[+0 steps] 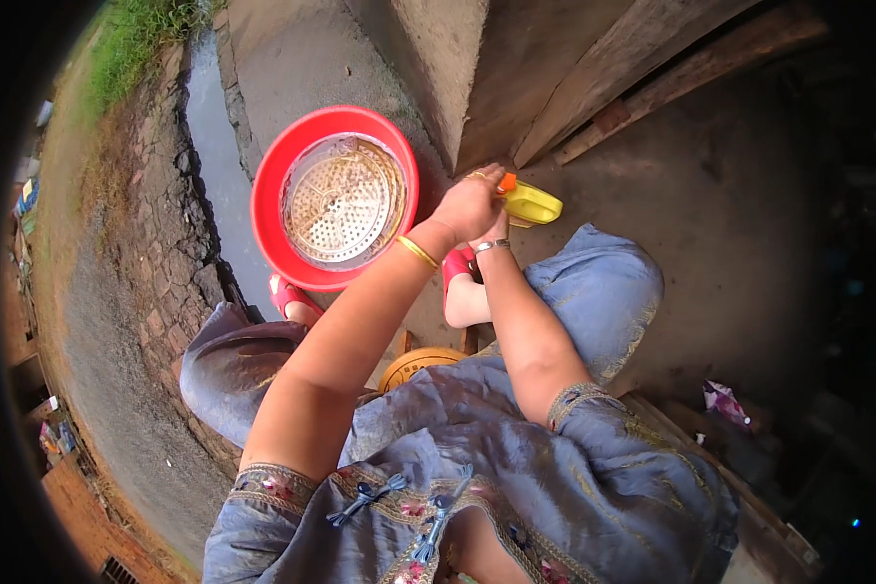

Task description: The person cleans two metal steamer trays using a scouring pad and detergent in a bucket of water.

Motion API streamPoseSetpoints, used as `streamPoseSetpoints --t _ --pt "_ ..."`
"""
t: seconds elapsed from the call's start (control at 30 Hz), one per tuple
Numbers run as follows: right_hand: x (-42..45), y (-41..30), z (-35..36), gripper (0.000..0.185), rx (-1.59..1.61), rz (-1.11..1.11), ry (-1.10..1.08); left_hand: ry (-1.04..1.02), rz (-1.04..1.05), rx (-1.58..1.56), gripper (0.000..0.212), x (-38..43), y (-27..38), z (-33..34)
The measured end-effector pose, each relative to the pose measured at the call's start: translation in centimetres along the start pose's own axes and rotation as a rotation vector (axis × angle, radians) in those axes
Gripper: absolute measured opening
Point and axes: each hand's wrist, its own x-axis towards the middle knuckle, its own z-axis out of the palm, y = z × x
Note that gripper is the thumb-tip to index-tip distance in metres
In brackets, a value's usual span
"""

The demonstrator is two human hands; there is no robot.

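A yellow plastic bottle [534, 204] with an orange cap [507, 182] lies slanted at my two hands, right of the basin. My left hand [474, 196], with a ring on a finger and a gold bangle at the wrist, has its fingers closed at the orange cap. Partly hidden beneath it, my right hand [498, 229] holds the bottle from below; a silver bracelet circles that wrist. To the left, a red plastic basin [266, 179] contains a round perforated metal steamer plate [343, 208] in shallow, cloudy water.
A small round wooden stool [420, 359] shows between my legs. My feet wear red sandals [286, 293]. A water-filled gutter [223, 146] runs along the left, beside broken brick edging [168, 219]. Behind the basin rises a concrete pillar [438, 80]. A shiny wrapper [726, 403] lies at right.
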Motion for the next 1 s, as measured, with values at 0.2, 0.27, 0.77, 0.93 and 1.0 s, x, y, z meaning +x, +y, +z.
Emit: streamPoseSetpoints --t 0.2,0.27,0.77,0.93,1.0 --pt "-0.6 1.6 -0.8 0.026 0.090 0.042 0.025 -0.277 -0.141 0.381 0.073 0.5 5.3 1.9" --pt "-0.4 1.3 -1.1 0.026 0.095 0.052 0.034 -0.316 -0.229 0.388 0.077 0.7 5.3 2.4" --pt "-0.4 0.3 -1.1 0.027 0.122 0.094 0.049 -0.217 -0.243 0.429 0.074 -0.4 3.5 4.9" --pt "-0.2 0.0 -1.4 0.027 0.119 0.099 0.050 -0.204 -0.258 0.438 0.072 -0.3 3.1 5.8" --pt "-0.1 0.1 -1.3 0.027 0.122 0.102 0.044 -0.208 -0.276 0.450 0.071 -0.2 2.8 5.9"
